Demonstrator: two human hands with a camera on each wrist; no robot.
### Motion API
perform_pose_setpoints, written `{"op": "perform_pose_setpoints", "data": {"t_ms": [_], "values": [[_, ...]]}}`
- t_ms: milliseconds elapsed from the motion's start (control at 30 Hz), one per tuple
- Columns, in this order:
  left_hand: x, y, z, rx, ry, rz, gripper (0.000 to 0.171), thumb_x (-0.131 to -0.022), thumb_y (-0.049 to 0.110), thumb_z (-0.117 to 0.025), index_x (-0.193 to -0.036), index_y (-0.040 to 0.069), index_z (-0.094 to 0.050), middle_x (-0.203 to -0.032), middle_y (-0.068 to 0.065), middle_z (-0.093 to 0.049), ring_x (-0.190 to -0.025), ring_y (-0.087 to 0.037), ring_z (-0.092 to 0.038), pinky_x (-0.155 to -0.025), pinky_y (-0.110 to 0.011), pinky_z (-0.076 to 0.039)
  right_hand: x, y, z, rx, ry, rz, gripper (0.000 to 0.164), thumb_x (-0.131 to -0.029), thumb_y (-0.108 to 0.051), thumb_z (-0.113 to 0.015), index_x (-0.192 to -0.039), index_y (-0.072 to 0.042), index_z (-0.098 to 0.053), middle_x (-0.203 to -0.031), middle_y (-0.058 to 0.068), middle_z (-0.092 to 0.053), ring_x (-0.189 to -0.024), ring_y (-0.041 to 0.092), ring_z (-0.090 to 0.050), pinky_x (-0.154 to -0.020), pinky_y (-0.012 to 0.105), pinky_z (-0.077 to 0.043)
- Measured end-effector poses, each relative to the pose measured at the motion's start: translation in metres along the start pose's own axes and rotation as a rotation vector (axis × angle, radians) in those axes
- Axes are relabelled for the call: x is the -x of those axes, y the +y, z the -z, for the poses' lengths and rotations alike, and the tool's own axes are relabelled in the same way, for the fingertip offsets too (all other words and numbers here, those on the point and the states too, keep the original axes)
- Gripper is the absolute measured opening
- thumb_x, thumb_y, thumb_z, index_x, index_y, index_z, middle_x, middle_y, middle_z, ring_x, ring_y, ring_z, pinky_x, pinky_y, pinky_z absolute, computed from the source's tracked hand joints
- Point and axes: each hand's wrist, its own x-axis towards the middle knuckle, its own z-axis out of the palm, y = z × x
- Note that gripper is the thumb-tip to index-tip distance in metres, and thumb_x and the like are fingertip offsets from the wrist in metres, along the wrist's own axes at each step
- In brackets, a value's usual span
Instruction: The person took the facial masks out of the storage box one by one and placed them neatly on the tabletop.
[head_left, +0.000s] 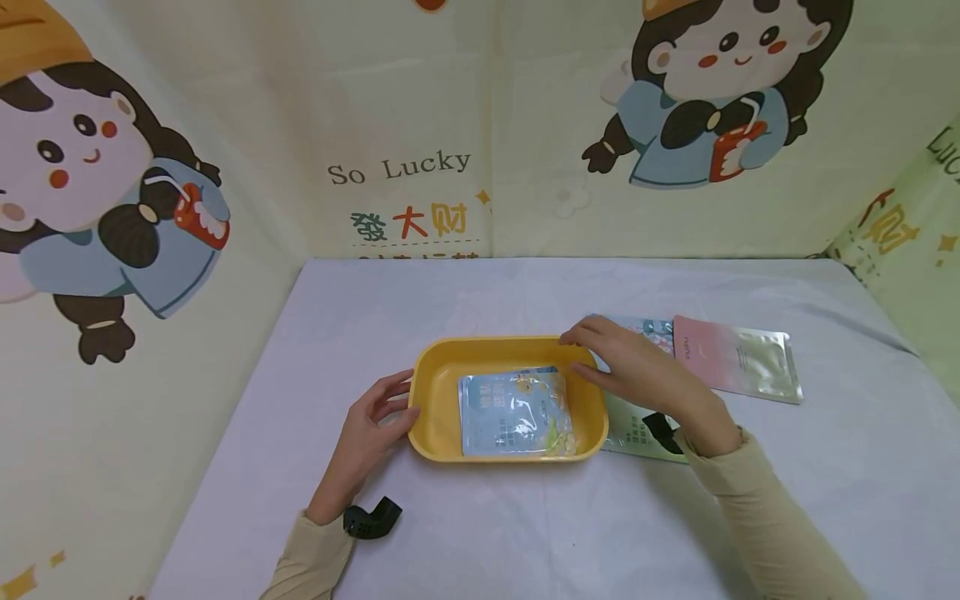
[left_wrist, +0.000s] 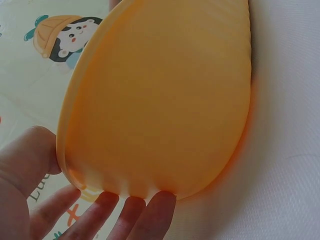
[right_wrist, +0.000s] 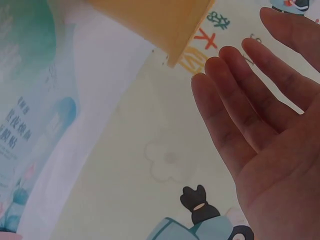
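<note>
A yellow tray [head_left: 435, 417] lies lengthwise in front of me. At its left end my left hand [head_left: 367, 437] holds it, the thumb at the rim and the fingertips against the outer wall, as the left wrist view also shows. Inside the tray lie light-blue sachets [head_left: 513, 417] with flower prints, stacked with edges slightly offset. Over the right end hovers my right hand [head_left: 645, 371], fingers loosely extended and nothing in them. Its fingertips overlap the far rim in the head view. The right wrist view shows the palm and spread fingers apart from the tray [right_wrist: 160, 25].
Right of the tray, partly under my right hand, lie a green sachet [head_left: 630, 429], a blue patterned sachet [head_left: 656, 332] and a pink-and-silver sachet [head_left: 738, 358]. They rest on a white-covered table [head_left: 510, 533]. A printed cloth backdrop [head_left: 405, 92] rises behind the far edge.
</note>
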Motion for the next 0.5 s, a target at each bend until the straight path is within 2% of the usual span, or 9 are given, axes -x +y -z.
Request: {"op": "perform_pose_setpoints", "data": {"t_ms": [333, 500], "values": [[0.001, 0.0, 0.0, 0.007, -0.004, -0.026, 0.052, -0.092, 0.016, -0.072, -0.14, 0.021, -0.053, -0.133, -0.007, -0.057, -0.118, -0.027, -0.061, -0.085, -0.022, -0.057, -0.01, -0.007, -0.015, -0.027, -0.063, -0.01, 0.034, -0.093, -0.019, -0.071, -0.123, -0.004, -0.065, -0.119, 0.009, -0.063, -0.107, 0.024, -0.06, -0.092, 0.039, -0.056], [0.001, 0.0, -0.001, -0.001, -0.002, -0.019, 0.052, -0.092, 0.016, -0.072, -0.14, 0.022, -0.053, -0.134, -0.007, -0.057, -0.118, -0.027, -0.061, -0.085, -0.022, -0.056, -0.013, -0.009, -0.022, -0.022, -0.098, -0.006, 0.038, -0.093, -0.023, -0.072, -0.125, -0.005, -0.063, -0.119, 0.008, -0.062, -0.105, 0.021, -0.059, -0.092, 0.038, -0.056]]}}
